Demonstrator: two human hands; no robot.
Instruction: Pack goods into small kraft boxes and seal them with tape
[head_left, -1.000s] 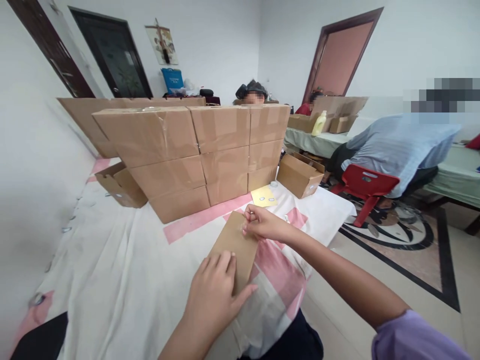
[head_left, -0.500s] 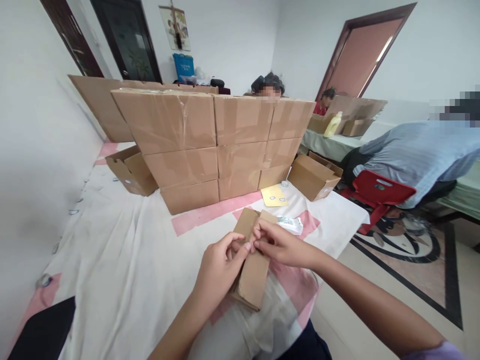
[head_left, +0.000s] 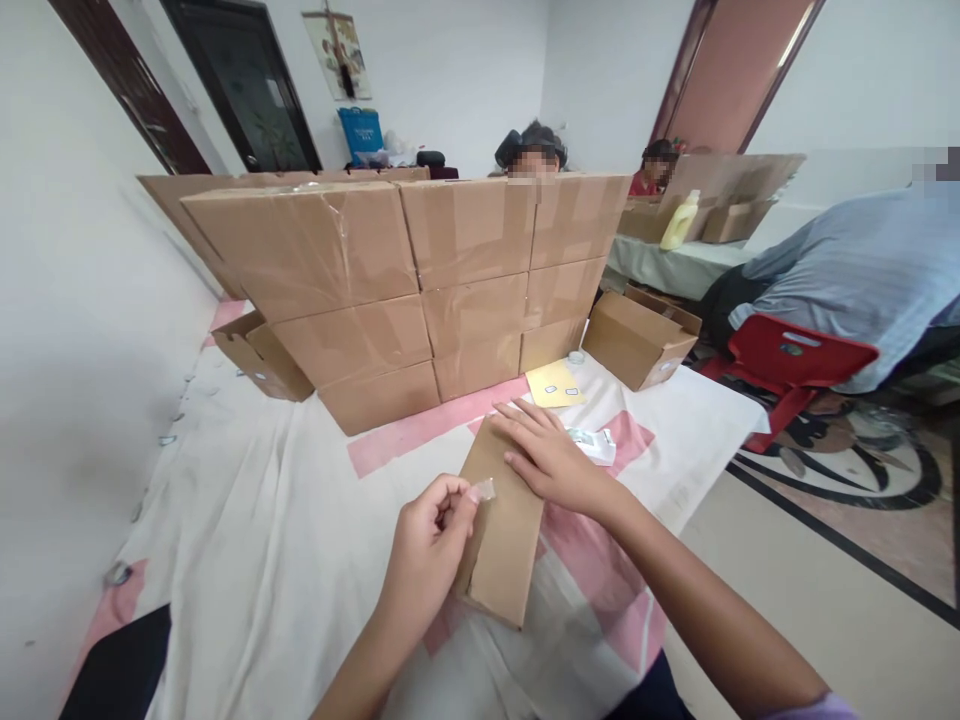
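Right hand (head_left: 547,458) shifted, spread on carton (head_left: 510,545), left hand (head_left: 429,530) pinching tape (head_left: 487,489)

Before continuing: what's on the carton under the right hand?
On the carton lies the right hand, hiding the surface beneath; the left hand pinches clear tape near its left edge.

L hand (head_left: 429,530) pinched, R hand (head_left: 551,458) flat.
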